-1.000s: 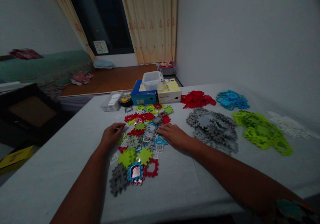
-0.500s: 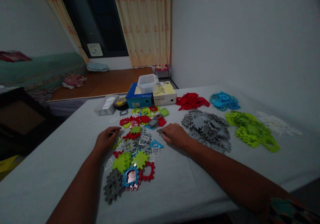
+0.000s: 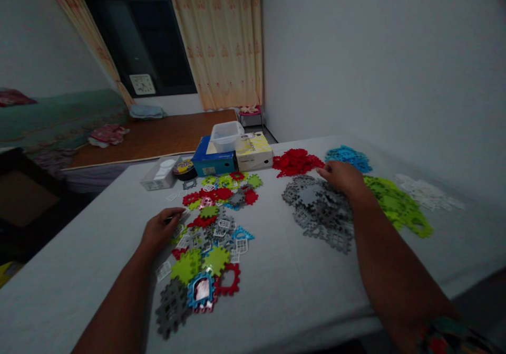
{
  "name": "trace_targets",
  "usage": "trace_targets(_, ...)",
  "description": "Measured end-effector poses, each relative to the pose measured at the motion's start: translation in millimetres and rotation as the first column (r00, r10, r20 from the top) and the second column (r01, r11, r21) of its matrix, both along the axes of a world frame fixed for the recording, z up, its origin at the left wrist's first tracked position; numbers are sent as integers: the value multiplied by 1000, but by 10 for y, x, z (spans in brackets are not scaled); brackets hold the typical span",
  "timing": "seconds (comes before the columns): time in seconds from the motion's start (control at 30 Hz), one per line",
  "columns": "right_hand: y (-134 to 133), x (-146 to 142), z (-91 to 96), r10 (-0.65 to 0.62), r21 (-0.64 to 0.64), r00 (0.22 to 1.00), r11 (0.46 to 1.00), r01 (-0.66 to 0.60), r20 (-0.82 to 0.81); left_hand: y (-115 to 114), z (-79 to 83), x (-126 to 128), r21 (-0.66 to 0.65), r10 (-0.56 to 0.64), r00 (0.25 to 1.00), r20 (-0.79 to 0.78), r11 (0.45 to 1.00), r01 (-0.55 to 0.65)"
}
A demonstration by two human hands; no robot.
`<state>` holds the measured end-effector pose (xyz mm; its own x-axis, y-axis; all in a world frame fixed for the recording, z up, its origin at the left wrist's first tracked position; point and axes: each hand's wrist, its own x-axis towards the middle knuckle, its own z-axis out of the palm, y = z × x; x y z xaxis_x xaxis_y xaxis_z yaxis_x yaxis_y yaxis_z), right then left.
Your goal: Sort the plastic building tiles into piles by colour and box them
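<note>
The left hand (image 3: 160, 230) rested at the left edge of the mixed heap (image 3: 215, 259) of toothed plastic pieces on the counter (image 3: 272, 301), its fingers curled near a small white piece (image 3: 187, 210); I could not tell whether they gripped it. The right hand (image 3: 343, 175) was at the far right of the gray pile (image 3: 316, 206), between the red pile (image 3: 298, 162) and the lime-green pile (image 3: 399, 206), its fingers bent, their hold unclear.

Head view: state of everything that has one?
Left hand: fingers curled, hold unclear
Right hand: fingers bent, hold unclear
Mixed pieces: jumbled, loose
Gray pile: heaped
Red pile: heaped
Blue pile: heaped
Lime pile: heaped, partly hidden
White pieces: loosely spread
Clear tub: upright, seemingly open
Curtains: parted
</note>
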<state>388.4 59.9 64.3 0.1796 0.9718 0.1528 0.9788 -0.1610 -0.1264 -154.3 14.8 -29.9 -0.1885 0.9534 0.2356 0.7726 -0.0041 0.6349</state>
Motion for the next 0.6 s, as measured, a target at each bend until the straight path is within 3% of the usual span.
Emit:
trace_targets(0.13, -12, 24, -43, 20, -42, 1000, 999, -19, 19, 3, -12, -5, 0, 4, 1000, -6, 1000, -4)
trace_targets(0.23, -20, -105, -36, 80, 70, 997, 994, -80, 3, -7, -27, 18, 22, -7, 1000, 6, 1000, 7)
trace_targets(0.33, -45, -394, -76, 247, 196, 969, 951, -239, -17, -27, -24, 82, 33, -35, 999, 28, 999, 35)
trace_targets(0.4, -96, -671, -161, 413, 219, 910, 892, -395, -39, -50, 5, 162, 37, -81, 995, 50, 996, 80)
trace_targets(0.5, -217, -1109, -368, 663, 188, 745, 743, -643, -72, -109, 87, 332, 14, -219, 970, 108, 976, 219)
trace_targets(0.6, -324, -1442, -584, 798, 160, 599, 601, -783, -69, -168, 164, 485, -26, -385, 903, 190, 917, 397)
